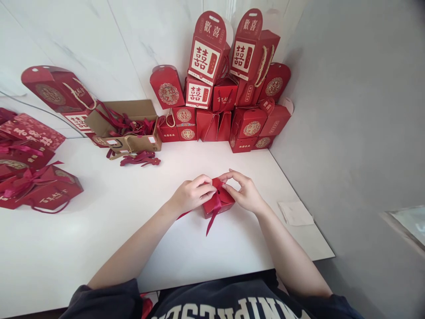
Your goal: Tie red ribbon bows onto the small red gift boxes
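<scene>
Left hand (pixel 192 195), right hand (pixel 245 192) grip box (pixel 223 203) between.

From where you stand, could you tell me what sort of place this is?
Likely a gift-packing table: stacked red gift boxes, a cardboard box of ribbons, a small red box with ribbon.

Red boxes on white, marked in cream and gold

The small box (pixel 226 200) at near centre is plain deep red, and its ribbon (pixel 214 212) is a brighter satin red. The table (pixel 133 230) is white. The far wall (pixel 116 40) is white marble with faint grey veins, and the right wall (pixel 348 110) is flat grey. The far stack of gift boxes (pixel 247 122) is red with cream panels bearing red characters, gold round medallions and beige rope handles. The cardboard box (pixel 139 141) is brown and holds dark red ribbons. The left boxes (pixel 49 190) are red with gold script and crimson bows. The shirt (pixel 215 297) is charcoal with cream letters.
</scene>
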Action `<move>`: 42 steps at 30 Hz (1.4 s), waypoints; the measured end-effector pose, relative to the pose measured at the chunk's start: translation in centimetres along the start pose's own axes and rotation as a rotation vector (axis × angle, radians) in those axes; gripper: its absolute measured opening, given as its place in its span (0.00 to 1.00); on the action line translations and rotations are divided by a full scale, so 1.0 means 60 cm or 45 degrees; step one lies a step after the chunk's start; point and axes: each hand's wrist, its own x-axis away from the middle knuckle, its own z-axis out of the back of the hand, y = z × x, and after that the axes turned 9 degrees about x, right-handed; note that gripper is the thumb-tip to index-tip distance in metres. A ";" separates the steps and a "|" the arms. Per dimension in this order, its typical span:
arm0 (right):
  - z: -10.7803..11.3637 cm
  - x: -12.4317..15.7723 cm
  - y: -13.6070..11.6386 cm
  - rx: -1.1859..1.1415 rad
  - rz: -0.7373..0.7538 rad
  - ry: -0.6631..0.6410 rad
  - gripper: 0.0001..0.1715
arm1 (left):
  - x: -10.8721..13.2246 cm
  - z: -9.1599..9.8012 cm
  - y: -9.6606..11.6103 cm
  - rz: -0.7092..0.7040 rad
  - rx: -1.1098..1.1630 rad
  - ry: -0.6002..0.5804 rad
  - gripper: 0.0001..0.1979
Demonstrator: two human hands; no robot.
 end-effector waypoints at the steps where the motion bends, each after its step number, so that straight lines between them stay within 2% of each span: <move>1: 0.001 0.000 -0.001 -0.050 -0.025 -0.009 0.11 | 0.000 0.000 0.000 -0.005 0.000 0.004 0.04; 4: 0.000 0.001 -0.005 -0.179 -0.045 -0.127 0.15 | -0.002 0.001 0.002 -0.005 -0.001 -0.001 0.04; 6: -0.005 0.001 -0.006 -0.218 -0.046 -0.146 0.14 | -0.004 0.002 0.004 0.002 -0.004 -0.007 0.04; 12: -0.015 0.000 0.010 -0.278 -0.072 0.084 0.08 | -0.002 0.001 0.002 -0.009 0.003 0.004 0.04; 18: 0.005 0.003 0.014 -0.039 0.064 0.060 0.09 | -0.001 0.001 0.001 -0.013 0.007 -0.015 0.04; 24: -0.009 -0.004 0.020 0.357 0.056 0.361 0.21 | 0.001 0.003 0.001 -0.069 -0.060 -0.072 0.04; 26: 0.009 -0.004 0.037 0.487 0.010 0.496 0.23 | 0.002 0.003 0.001 -0.097 -0.058 -0.090 0.04; 29: 0.066 0.006 0.078 0.640 -0.192 0.741 0.21 | 0.002 0.004 0.002 -0.118 -0.037 -0.097 0.04; 30: 0.087 0.013 0.092 0.704 -0.288 0.711 0.19 | 0.002 0.004 0.002 -0.118 -0.036 -0.100 0.04; 31: 0.106 0.020 0.105 0.769 -0.359 0.551 0.20 | 0.002 0.005 0.003 -0.115 -0.039 -0.102 0.05; 33: 0.130 0.033 0.121 0.758 -0.462 0.076 0.23 | 0.000 0.005 0.005 -0.114 -0.053 -0.106 0.05; 35: 0.133 0.040 0.120 0.599 -0.481 -0.281 0.24 | -0.001 0.006 0.007 -0.122 -0.069 -0.098 0.06; 37: 0.117 0.036 0.103 0.349 -0.420 -0.365 0.21 | -0.003 0.006 0.008 -0.132 -0.085 -0.091 0.05; 40: 0.077 0.017 0.068 -0.015 -0.335 -0.263 0.18 | -0.007 0.007 0.010 -0.135 -0.094 -0.096 0.06; 42: 0.051 0.006 0.053 -0.135 -0.381 -0.292 0.20 | -0.009 0.008 0.010 -0.140 -0.086 -0.097 0.06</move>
